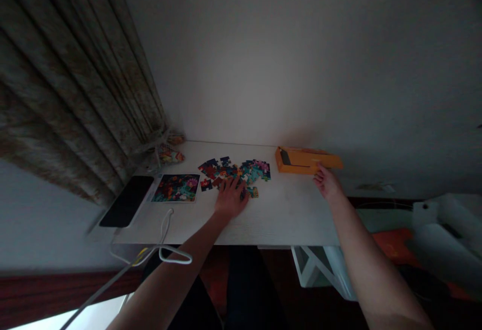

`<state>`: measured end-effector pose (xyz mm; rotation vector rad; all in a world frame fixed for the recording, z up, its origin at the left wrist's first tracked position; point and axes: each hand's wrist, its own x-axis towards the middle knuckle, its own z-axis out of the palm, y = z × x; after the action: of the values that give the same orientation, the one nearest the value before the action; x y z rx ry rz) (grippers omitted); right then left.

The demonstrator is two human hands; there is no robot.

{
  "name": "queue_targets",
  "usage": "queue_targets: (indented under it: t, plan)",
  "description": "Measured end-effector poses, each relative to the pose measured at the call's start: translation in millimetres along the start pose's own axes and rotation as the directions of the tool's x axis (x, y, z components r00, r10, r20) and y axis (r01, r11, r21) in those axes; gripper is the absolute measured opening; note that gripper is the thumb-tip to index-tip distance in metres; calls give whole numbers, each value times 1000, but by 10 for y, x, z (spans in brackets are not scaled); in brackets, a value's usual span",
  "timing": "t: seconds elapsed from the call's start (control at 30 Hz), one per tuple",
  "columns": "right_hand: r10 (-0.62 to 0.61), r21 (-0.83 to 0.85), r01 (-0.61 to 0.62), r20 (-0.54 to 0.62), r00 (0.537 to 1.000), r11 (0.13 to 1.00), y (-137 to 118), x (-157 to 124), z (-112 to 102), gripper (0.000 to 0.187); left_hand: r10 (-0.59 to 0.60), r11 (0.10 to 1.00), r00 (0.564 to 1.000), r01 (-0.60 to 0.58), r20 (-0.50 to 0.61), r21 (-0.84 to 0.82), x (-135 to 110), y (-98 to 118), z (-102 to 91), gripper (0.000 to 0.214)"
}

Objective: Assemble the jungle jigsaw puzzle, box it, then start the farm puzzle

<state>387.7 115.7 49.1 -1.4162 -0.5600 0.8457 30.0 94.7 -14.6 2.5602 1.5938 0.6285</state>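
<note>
My left hand (230, 198) rests palm down on the table, its fingers spread over the near side of a heap of colourful jigsaw puzzle pieces (254, 169). Some pieces under and around those fingers are hidden. To the right, my right hand (327, 182) pinches the near edge of an open orange cardboard box (297, 159) by its right-hand flap. The box lies on its side near the wall, with a dark opening toward its left end. Left of the pieces lies a printed picture card (175, 188) in similar colours.
A black-screened tablet or phone (127, 201) lies at the table's left edge, beside a curtain (75, 69). A white cable (175, 253) loops over the front edge. Plastic-wrapped packets (171, 155) sit at the back left. The white table (286, 219) meets a wall behind.
</note>
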Motion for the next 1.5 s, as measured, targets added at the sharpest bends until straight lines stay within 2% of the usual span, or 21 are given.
queue_targets:
  t: [0.17,0.27,0.37,0.5,0.6,0.67,0.73,0.77,0.83,0.9,0.93,1.0,1.1,1.17,1.23,1.3,1.33,1.37,1.4,1.47,1.5]
  plan:
    - [-2,39,3,-13,1000,999,-242,-250,-434,50,11,1000,1000,-11,1,1,-4,0,4,46]
    - [-29,15,30,-18,999,999,-418,-276,-501,47,12,1000,1000,-12,6,-3,-5,4,9,46]
    - [-69,-7,69,-34,997,998,-596,-157,-304,41,11,1000,1000,-11,5,-23,-5,-2,24,47]
    - [-107,-55,105,-41,993,993,-716,184,205,42,11,1000,1000,-11,-3,-15,-2,-17,39,45]
    - [-115,-157,104,-59,992,982,-607,412,532,48,10,1000,1000,-10,-4,-15,5,-23,33,44]
    - [-107,-279,92,-41,993,956,-434,470,655,51,6,1000,1000,-6,4,-17,9,-21,26,44]
    - [-169,-490,168,44,985,855,-216,433,699,52,0,1000,1000,0,8,-14,9,-17,23,43]
    - [-223,-609,260,136,965,750,-105,384,696,51,-3,1000,1000,3,6,-11,8,-14,23,43]
    - [-271,-752,472,387,881,460,94,252,656,48,-12,1000,1000,12,1,-4,5,-7,23,43]
    - [-189,-767,608,578,794,205,233,120,588,46,-16,1000,1000,16,7,3,1,2,17,43]
    - [-143,-754,646,631,763,120,276,69,549,45,-16,1000,1000,16,15,7,1,6,11,43]
    - [-100,-751,660,655,749,33,311,9,476,45,-13,1000,1000,12,25,19,0,13,-6,44]
    - [-130,-806,592,585,800,18,290,-17,417,42,-9,999,999,7,37,33,2,17,-30,45]
    - [-198,-812,582,565,801,36,281,-63,456,42,-8,999,999,6,38,35,1,19,-38,45]
    - [-303,-764,640,593,746,79,313,-175,584,43,-3,1000,999,2,37,31,-3,22,-41,45]
    - [-388,-679,716,623,679,164,395,-338,796,44,-17,999,1000,17,17,33,-11,28,-37,46]
    - [-405,-650,729,621,672,212,448,-421,921,47,-41,998,999,41,-2,39,-16,31,-33,48]
    - [-379,-641,728,627,680,245,502,-494,1050,52,-76,996,997,77,-25,49,-20,34,-28,51]
    - [-331,-664,698,617,714,269,553,-550,1176,60,-113,991,993,116,-45,61,-24,35,-21,54]
    - [-192,-756,578,546,816,306,626,-597,1396,83,-172,981,984,176,-56,80,-24,32,-3,60]
    - [-111,-791,524,518,848,315,643,-587,1484,93,-185,978,982,189,-43,85,-19,27,6,62]
